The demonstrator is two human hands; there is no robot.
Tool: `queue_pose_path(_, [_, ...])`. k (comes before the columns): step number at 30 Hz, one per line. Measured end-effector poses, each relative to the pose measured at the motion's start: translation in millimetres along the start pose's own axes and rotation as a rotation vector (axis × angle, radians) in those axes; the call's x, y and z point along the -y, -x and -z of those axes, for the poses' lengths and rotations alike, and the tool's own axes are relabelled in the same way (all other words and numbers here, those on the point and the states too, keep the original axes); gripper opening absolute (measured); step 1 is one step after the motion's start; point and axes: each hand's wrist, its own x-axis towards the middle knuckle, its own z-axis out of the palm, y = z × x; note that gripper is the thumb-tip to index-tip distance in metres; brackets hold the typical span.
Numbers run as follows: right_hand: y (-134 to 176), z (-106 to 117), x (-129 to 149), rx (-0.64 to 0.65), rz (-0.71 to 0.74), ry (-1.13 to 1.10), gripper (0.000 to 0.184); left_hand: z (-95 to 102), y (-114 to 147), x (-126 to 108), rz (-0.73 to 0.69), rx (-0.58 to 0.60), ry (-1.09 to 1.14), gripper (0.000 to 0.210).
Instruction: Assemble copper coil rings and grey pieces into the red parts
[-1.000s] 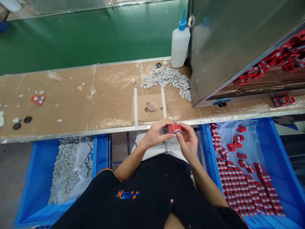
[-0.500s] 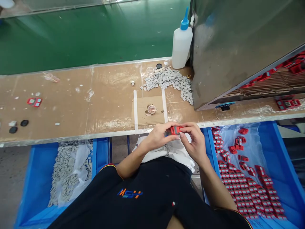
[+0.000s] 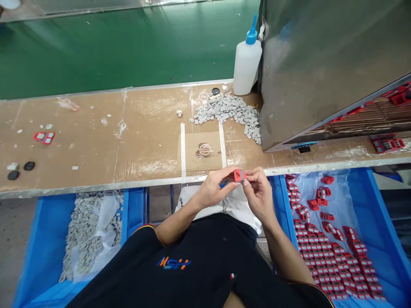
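Just off the bench's front edge, above my lap, both hands hold one small red plastic block with a grey band (image 3: 240, 175). My left hand (image 3: 215, 186) pinches it between thumb and fingers from the left. From the right, the thumb and fingertips of my right hand (image 3: 259, 194) grip it too. Part of the block is covered by my fingers. Beyond the hands, a small clear cup (image 3: 204, 149) with a thin stick in it sits on a taped cardboard piece (image 3: 189, 160). Behind that lies a heap of small grey tiles (image 3: 224, 107).
A white bottle with a blue nozzle (image 3: 247, 66) stands beside a large metal box (image 3: 298, 72). To the right, a blue bin (image 3: 362, 192) holds rows of red blocks. The left blue bin (image 3: 51, 226) contains grey pieces. Another red block (image 3: 44, 137) lies on the bench, near black caps (image 3: 29, 166).
The red block has been turned in my fingers, so a different red face with a recess shows. Both hands stay at nearly the same place; the view has shifted slightly.
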Motion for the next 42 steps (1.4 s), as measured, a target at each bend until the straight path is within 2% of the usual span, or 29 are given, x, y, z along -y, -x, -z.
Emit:
queue_pose_path(6, [3,5,-2,0.023,0.012,-0.073,0.012,4.6,-3,-1,-0.136,0.058,-0.115,0.034])
queue_pose_path(9, [5,13,0,0.061,0.045,-0.01,0.005,9.9,-6,-2,-0.13,0.124,-0.111,0.035])
queue_pose_path(12, [6,17,3,0.079,0.076,0.117,0.007,13.3,-6,2,-0.101,0.158,-0.103,0.039])
queue_pose_path(16, [7,9,7,0.038,0.137,0.217,0.009,14.0,-3,7,-0.132,0.131,-0.095,0.036])
queue_pose_path(19, [12,0,12,-0.007,0.199,0.205,0.014,14.1,2,4,-0.212,0.107,-0.141,0.031])
queue_pose_path(22, [17,-5,18,-0.03,0.192,0.175,0.017,17.0,9,-3,-0.259,0.104,-0.216,0.029])
queue_pose_path(26, [19,-6,23,0.016,0.168,0.15,0.013,23.7,18,-4,-0.207,0.114,-0.264,0.03])
queue_pose_path(29, [13,-5,21,0.051,0.189,0.168,0.005,26.2,20,2,-0.115,0.062,-0.239,0.032])
queue_pose_path(32, [7,-6,19,0.067,0.25,0.171,0.004,25.0,20,4,-0.034,0.022,-0.183,0.034])
queue_pose_path(35, [3,-8,19,0.049,0.317,0.152,0.009,23.2,22,0,-0.014,0.016,-0.141,0.032])
queue_pose_path(40, [6,-13,18,-0.01,0.265,0.141,0.02,24.1,15,0,0.036,0.085,-0.088,0.034])
queue_pose_path(42, [10,-7,12,-0.01,0.223,0.125,0.021,22.9,7,4,0.062,0.141,-0.066,0.038])
